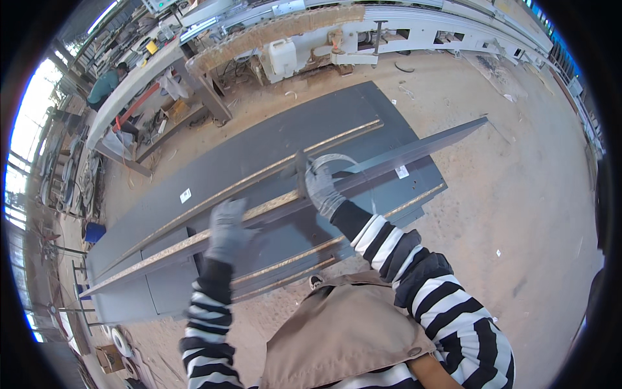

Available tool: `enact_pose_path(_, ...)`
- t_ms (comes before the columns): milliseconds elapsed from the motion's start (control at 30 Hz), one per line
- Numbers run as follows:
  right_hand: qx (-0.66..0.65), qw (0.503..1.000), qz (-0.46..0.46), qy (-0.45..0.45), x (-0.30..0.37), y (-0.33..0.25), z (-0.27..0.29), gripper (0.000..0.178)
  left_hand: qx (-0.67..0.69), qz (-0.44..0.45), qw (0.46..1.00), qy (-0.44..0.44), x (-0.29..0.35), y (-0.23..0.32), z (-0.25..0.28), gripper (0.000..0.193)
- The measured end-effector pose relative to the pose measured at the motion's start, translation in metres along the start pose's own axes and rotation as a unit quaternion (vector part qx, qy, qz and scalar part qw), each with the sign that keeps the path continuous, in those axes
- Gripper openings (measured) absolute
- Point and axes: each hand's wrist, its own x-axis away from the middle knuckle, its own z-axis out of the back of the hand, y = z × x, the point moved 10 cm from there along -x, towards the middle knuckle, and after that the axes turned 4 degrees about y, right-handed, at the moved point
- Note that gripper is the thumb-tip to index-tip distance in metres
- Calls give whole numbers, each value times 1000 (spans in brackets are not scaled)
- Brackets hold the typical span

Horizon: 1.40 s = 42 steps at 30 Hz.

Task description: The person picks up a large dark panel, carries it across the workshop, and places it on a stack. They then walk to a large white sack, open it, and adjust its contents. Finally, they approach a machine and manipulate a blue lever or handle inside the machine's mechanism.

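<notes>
A long dark grey board [424, 146] stands on its narrow edge across a stack of flat grey panels [343, 113]. Bare chipboard shows along its upper edge to the left, while the right stretch looks grey. My right hand [322, 185], in a grey glove, is closed at the middle of that edge. In it is a dark, narrow object [301, 170], blurred, its kind unclear. A thin grey curved strip [337, 157] arcs out beside these fingers. My left hand [228, 228], also gloved, is over the board's chipboard edge further left; motion smears its fingers.
More panels with chipboard edges [291, 259] lie nearer me. A workbench [136, 107] and a long white machine [414, 35] with a white jug [282, 57] stand beyond the stack. Someone in a green top [107, 84] bends behind the bench. White rolls [121, 341] lie lower left.
</notes>
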Motion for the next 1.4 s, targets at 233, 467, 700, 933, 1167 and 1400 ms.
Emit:
enact_pose_path(233, -220, 897, -357, -140, -7, -39, 6, 64, -58, 195, 948, -245, -63, 67, -87, 54)
enact_pose_path(467, -451, 840, -183, -241, -111, -191, 259, 37, -59, 186, 964, -180, -65, 78, -77, 52)
enact_pose_path(700, -323, 872, -66, -362, -186, -279, 414, 44, -46, 188, 961, -197, -74, 80, -90, 53)
enact_pose_path(933, 141, 949, -17, -281, -117, -77, 346, 71, -61, 184, 954, -227, -80, 86, -91, 55)
enact_pose_path(1167, 573, 717, 378, -120, -66, -37, 270, 26, -24, 180, 959, -217, -69, 78, -83, 55)
enact_pose_path(1400, 335, 926, 140, -107, -110, 23, 276, 24, -19, 181, 952, -246, -56, 52, -75, 49)
